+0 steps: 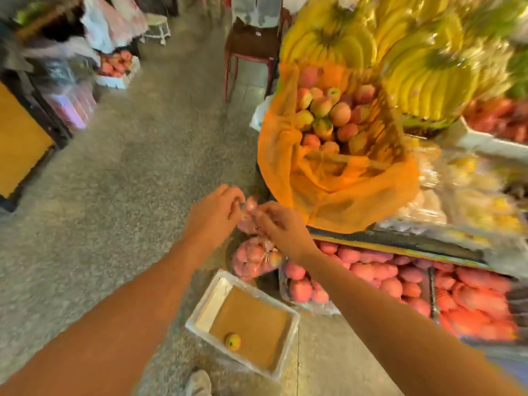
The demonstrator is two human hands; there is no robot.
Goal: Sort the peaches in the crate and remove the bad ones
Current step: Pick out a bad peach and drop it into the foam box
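No text, label, brand, number or sign is legible in the head view; motion blur affects the whole frame.

Two items carry marks that cannot be read:

1. Dark panel (54,71), upper left: faint pale marks, too blurred to resolve.
2. Yellow edge strip (414,252), lower right: green marks, too blurred to resolve.
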